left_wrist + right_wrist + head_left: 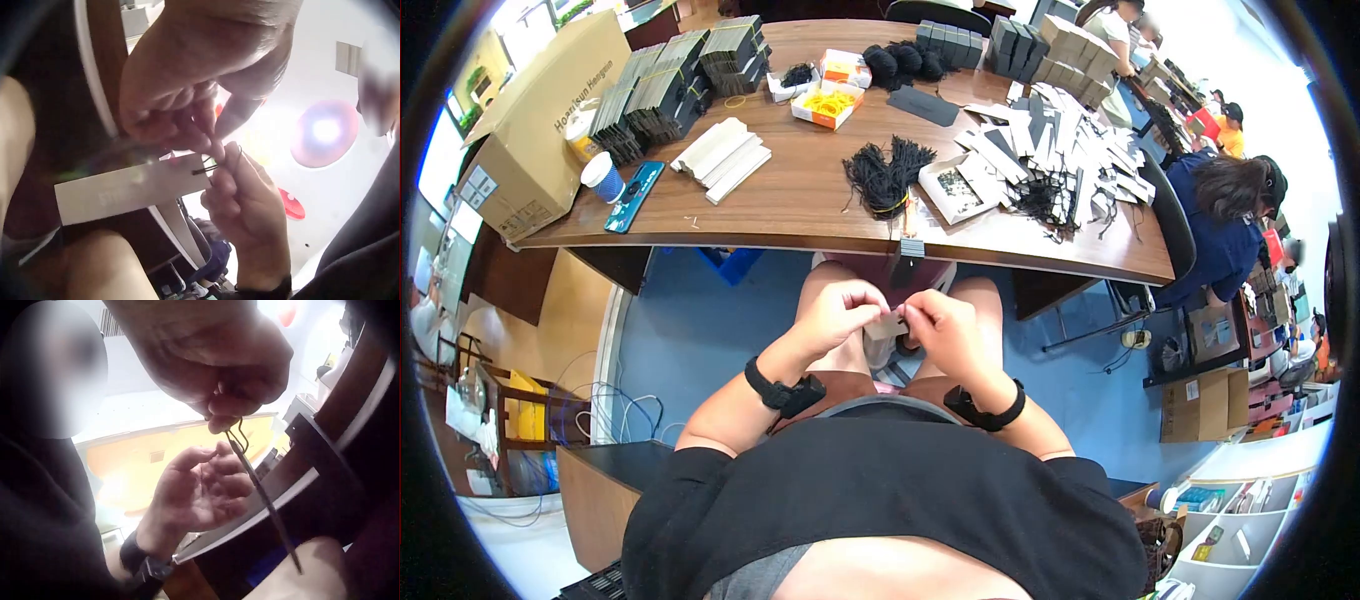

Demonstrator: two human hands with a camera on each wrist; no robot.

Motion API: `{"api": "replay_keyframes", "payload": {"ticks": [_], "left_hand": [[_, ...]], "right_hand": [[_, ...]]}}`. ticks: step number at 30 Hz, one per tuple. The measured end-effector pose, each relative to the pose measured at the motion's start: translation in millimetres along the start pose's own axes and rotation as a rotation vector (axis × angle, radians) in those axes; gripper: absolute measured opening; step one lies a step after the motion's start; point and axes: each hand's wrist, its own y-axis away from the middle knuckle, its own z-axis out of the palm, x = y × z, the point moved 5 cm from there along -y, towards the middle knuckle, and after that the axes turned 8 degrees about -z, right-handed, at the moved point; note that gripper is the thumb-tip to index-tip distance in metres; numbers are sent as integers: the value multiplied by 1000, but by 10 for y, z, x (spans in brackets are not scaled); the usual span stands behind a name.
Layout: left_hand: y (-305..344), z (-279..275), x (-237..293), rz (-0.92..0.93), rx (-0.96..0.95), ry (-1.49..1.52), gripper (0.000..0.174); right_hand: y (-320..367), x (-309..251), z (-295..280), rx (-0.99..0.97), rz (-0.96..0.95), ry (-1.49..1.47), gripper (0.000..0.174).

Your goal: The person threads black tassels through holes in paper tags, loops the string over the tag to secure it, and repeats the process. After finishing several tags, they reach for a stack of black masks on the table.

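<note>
A long pale hang tag (131, 190) has a thin black string (206, 169) looped through the hole at one end. In the head view it hangs between both hands, above the person's lap. The right hand (945, 335) pinches the string close to the tag's end; a small loop (244, 434) shows below its fingertips in the right wrist view. Thumb and forefinger of the left hand (840, 318) meet at the string, right beside the right fingertips. In the right wrist view the tag appears edge-on, and the left hand's other fingers are loosely curled.
Over the wooden table (820, 170) lie a black string bundle (888, 175), a white box (955, 190) of small parts, scattered tags (1060, 140), white strips (722, 158) and yellow bands (828, 103). A phone (635, 197) and paper cup (602, 178) stand left, beside a large carton (550, 130).
</note>
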Motion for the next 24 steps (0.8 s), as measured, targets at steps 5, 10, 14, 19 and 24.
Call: {"api": "replay_keyframes", "payload": {"ticks": [5, 10, 14, 19, 24], "left_hand": [[35, 317, 336, 406, -6, -420, 33], [26, 406, 113, -91, -277, 259, 29], [34, 446, 174, -192, -303, 242, 18], [24, 413, 326, -147, -141, -116, 16], [181, 536, 498, 161, -72, -933, 47]], "right_hand": [[-81, -273, -129, -113, 225, -334, 5], [-227, -480, -484, 162, -455, 587, 6], [-308, -18, -792, 349, -65, 287, 15], [-249, 97, -543, 234, 510, -1411, 18], [48, 18, -317, -363, 490, -1467, 17]]}}
